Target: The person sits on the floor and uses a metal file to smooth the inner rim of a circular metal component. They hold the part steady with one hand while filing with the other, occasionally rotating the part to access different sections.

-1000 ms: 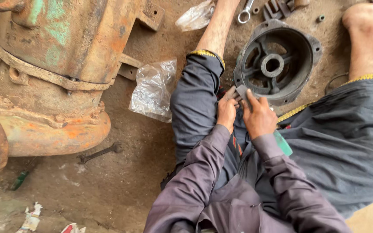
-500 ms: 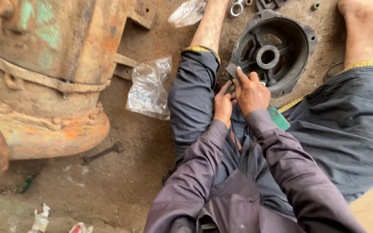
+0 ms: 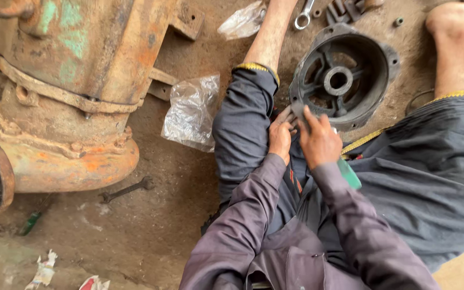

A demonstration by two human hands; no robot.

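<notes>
Single head-worn view, steeply downward, close over lap, hands and dirt floor (image 3: 151, 225).

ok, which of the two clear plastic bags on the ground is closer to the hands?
The larger crumpled clear plastic bag, lying just beside the left trouser knee. The smaller clear bag sits farther off, near the frame's top edge.

Soft, even daylight falls on my work, with no hard shadow lines anywhere. The brightest patches are the clear plastic bag (image 3: 191, 111) at about ten o'clock from my hands, which throws back pale glare, and a washed-out tan strip in the corner at five o'clock. Under the rusty orange pump casing (image 3: 65, 96) at nine o'clock the dirt floor darkens gently. My left hand (image 3: 281, 135) and right hand (image 3: 320, 142) look slightly smeared by motion. Straight edges bow outward towards the frame's borders.
</notes>
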